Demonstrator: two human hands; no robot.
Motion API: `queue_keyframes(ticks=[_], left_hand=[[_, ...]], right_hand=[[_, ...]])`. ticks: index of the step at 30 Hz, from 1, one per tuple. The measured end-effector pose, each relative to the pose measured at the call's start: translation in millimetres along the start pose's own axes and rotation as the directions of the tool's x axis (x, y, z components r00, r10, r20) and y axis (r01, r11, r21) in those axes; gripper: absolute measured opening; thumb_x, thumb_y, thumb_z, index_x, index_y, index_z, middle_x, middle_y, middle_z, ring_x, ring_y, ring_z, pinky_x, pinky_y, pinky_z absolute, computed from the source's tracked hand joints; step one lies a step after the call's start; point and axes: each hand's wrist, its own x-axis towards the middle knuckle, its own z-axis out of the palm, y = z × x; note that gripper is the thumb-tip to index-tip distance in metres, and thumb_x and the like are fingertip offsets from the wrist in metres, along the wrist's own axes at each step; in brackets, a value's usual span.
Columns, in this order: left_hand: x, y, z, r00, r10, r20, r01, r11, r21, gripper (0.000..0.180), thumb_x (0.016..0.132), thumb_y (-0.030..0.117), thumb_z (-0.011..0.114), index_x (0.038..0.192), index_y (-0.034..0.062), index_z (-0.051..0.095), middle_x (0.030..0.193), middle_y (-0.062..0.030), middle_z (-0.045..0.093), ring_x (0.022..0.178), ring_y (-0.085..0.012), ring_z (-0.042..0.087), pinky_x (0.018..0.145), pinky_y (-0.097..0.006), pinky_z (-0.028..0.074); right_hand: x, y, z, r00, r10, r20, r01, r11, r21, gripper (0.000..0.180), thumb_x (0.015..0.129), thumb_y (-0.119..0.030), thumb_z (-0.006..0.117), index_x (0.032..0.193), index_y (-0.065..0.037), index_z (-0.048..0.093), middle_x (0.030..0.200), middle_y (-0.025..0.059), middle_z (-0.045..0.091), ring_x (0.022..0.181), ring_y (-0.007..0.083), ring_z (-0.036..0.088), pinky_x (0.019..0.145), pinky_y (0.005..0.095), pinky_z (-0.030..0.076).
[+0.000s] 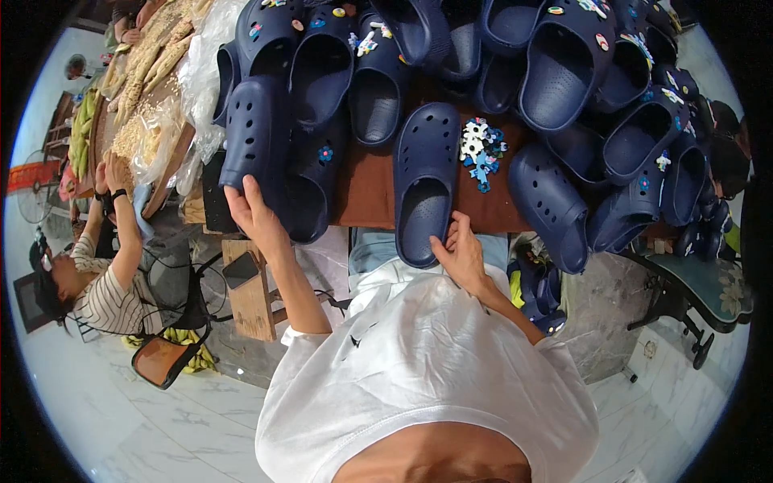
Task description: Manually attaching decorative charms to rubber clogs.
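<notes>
Navy foam clogs with round holes crowd the table before me. My left hand (262,219) grips the end of a plain clog (251,129) without charms, at the left of the pile. Beside it lies a clog with a blue flower charm (325,153). My right hand (463,253) pinches the heel edge of another plain clog (427,153), which lies toe away from me at the table's near edge. Just right of that clog is a small heap of white, black and blue charms (482,151).
The brown tabletop (362,193) shows between the clogs. Clogs with charms (564,72) are heaped far and right. A wooden stool (244,294) with a phone stands at left. Farther left, a person in a striped shirt (121,294) works by corn cobs and kernels (145,105).
</notes>
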Motion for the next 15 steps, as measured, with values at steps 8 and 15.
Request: queue_keyframes(ticks=[8, 15], left_hand=[[5, -24, 0, 0.989, 0.135, 0.058, -0.144, 0.967, 0.210, 0.038, 0.098, 0.016, 0.062, 0.128, -0.0071, 0.053, 0.122, -0.0144, 0.063, 0.109, -0.0201, 0.060, 0.097, -0.032, 0.044], [-5, -18, -2, 0.993, 0.081, 0.084, -0.101, 0.958, 0.270, 0.042, 0.095, 0.016, 0.068, 0.127, -0.0077, 0.054, 0.122, -0.0148, 0.063, 0.110, -0.0209, 0.059, 0.097, -0.033, 0.045]], right_hand=[[1, -2, -2, 1.000, 0.007, 0.029, -0.007, 1.000, -0.002, 0.068, 0.083, -0.023, 0.075, 0.132, 0.006, 0.037, 0.093, 0.0164, 0.058, 0.073, 0.0255, 0.061, 0.069, 0.0384, 0.052], [4, 0, -3, 1.000, -0.013, 0.024, 0.013, 1.000, -0.015, 0.069, 0.084, -0.025, 0.074, 0.133, 0.007, 0.037, 0.094, 0.0170, 0.058, 0.075, 0.0269, 0.062, 0.071, 0.0395, 0.052]])
